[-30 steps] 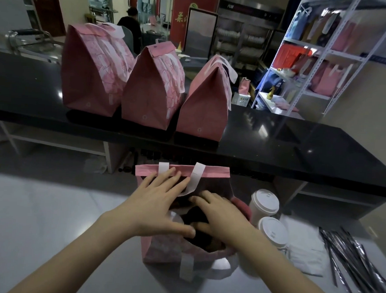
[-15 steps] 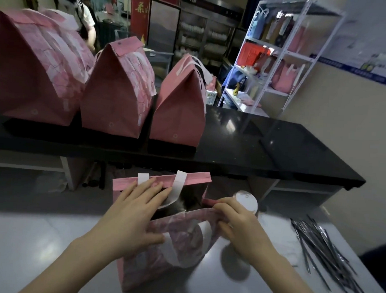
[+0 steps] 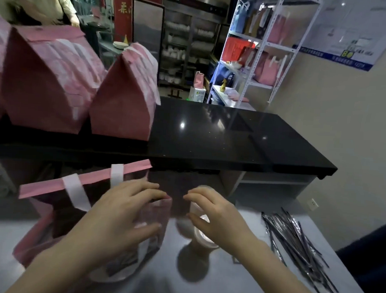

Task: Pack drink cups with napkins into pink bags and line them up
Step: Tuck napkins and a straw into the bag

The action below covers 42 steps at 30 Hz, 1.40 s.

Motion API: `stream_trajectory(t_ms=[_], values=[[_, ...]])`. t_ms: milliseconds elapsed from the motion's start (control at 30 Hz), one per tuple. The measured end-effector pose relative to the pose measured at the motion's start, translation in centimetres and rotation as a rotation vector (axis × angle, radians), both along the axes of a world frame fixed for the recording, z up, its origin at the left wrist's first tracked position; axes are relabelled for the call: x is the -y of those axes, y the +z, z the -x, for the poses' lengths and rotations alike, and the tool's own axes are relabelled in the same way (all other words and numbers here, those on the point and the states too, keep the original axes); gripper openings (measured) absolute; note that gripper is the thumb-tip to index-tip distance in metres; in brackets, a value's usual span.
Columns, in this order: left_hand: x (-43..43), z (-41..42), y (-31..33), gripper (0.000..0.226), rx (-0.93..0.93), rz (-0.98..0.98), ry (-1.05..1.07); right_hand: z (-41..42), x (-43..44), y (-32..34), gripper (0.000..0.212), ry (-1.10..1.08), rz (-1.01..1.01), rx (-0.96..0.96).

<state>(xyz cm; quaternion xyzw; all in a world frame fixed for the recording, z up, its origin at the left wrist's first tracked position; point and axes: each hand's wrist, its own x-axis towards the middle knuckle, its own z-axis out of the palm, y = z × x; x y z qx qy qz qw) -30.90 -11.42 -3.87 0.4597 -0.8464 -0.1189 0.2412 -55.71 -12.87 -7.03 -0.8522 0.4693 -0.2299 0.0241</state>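
Head view: left hand (image 3: 118, 216), fingers spread, steadies the leaning open pink bag (image 3: 42, 187); right hand (image 3: 215, 218) curves over a lidded cup (image 3: 204, 238) just beside it, grip unclear. That cup could snag the bag's sagging rim and tip. Beyond, packed bags (image 3: 123, 108) line the black counter (image 3: 221, 134).

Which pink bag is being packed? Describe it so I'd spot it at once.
Find the long black counter across the middle. Just below it, on the pale worktop, a pink bag sits under the left hand. Unlike the folded-shut bags on the counter, its top gapes open with white handles loose.
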Motion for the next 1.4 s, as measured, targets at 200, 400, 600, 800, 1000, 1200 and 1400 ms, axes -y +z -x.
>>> stream_trajectory(t_ms=[200, 400, 600, 800, 1000, 1200, 1400], values=[[1.7, 13.7, -1.5, 0.031, -0.153, -0.124, -0.054, 12.3, 2.3, -1.5, 0.019, -0.100, -0.204, -0.161], [4.1, 26.1, -8.4, 0.032, 0.002, -0.342, -0.106, 21.5, 4.4, -6.7, 0.028, -0.234, -0.504, -0.267], [7.2, 30.8, -13.5, 0.041, 0.161, -0.432, -0.009, 23.6, 4.2, -12.6, 0.037, -0.239, -0.526, -0.252], [9.7, 32.0, -15.8, 0.033, 0.216, -0.445, 0.131, 22.8, 4.0, -15.4, 0.029, -0.241, -0.517, -0.287], [11.0, 31.8, -16.1, 0.039, 0.293, -0.417, 0.245, 23.6, 3.3, -16.2, 0.016, -0.226, -0.555, -0.159], [11.3, 31.8, -16.0, 0.055, 0.274, -0.409, 0.255, 25.3, 2.9, -14.3, 0.012, -0.299, -0.697, 0.235], [10.8, 30.8, -14.9, 0.045, -0.116, -0.468, 0.350, 25.2, 3.4, -12.8, 0.022, -0.365, -0.726, 0.755]])
